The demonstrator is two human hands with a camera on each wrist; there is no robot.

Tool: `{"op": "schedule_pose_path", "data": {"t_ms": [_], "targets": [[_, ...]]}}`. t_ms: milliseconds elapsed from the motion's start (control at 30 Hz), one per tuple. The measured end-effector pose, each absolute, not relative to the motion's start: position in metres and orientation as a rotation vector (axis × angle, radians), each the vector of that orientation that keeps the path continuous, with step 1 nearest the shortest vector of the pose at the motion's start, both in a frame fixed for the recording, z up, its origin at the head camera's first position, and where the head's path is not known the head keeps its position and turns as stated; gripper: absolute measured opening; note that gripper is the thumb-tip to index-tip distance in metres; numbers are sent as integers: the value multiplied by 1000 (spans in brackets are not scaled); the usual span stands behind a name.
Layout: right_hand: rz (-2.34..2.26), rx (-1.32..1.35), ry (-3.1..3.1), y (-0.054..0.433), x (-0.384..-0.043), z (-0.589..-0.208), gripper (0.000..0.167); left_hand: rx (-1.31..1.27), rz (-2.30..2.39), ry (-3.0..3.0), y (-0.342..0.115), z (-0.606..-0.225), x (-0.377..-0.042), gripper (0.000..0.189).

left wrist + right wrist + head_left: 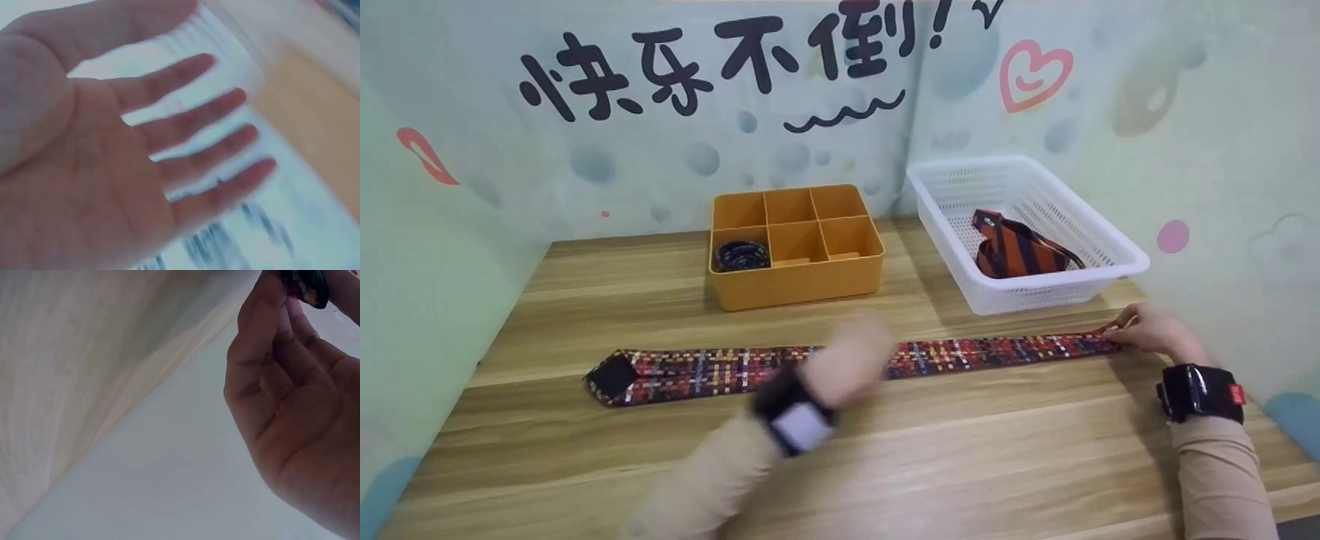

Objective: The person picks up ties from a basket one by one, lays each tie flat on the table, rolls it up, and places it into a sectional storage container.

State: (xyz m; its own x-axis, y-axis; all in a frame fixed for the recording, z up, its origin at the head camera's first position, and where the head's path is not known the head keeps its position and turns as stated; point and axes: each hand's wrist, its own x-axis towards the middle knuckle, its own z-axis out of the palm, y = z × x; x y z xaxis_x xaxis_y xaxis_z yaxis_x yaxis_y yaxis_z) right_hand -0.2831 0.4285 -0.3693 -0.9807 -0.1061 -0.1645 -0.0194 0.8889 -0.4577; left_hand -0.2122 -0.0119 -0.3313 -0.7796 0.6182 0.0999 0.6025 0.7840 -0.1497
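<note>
A multicoloured checked necktie [690, 373] lies stretched out across the wooden table, its wide end with a dark pointed tip at the left. My right hand [1159, 330] pinches the narrow end at the far right; in the right wrist view a bit of the patterned necktie [308, 287] shows between thumb and fingers. Blurred, my left hand [851, 360] is over the middle of the necktie and covers part of it. The left wrist view shows the same left hand [112, 157] with its fingers straight and spread, holding nothing.
A yellow six-compartment box [799, 289] stands at the back, with a rolled dark necktie [742, 256] in its front left compartment. Right of it, a white plastic basket [1024, 294] holds an orange and dark striped necktie [1020, 251]. Printed walls [645, 172] enclose the table [960, 465].
</note>
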Motion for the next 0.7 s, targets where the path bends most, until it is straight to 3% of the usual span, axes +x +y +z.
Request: {"op": "schedule_pose_path", "data": {"t_ms": [67, 200, 333, 500, 700], "targets": [[-712, -84, 2873, 429, -282, -370, 35, -1192, 168, -2820, 40, -340, -216, 26], [-759, -53, 2866, 427, -282, -370, 34, -1301, 197, -3038, 130, -355, -231, 63], [-796, -41, 2847, 423, -283, -373, 34, -1201, 243, -3056, 176, -377, -245, 55], [-774, -43, 2864, 425, -282, -373, 31, -1161, 272, -3009, 178, -387, -252, 46], [-749, -36, 2886, 432, -279, -371, 34, -1204, 355, -2897, 127, -385, -244, 46]]}}
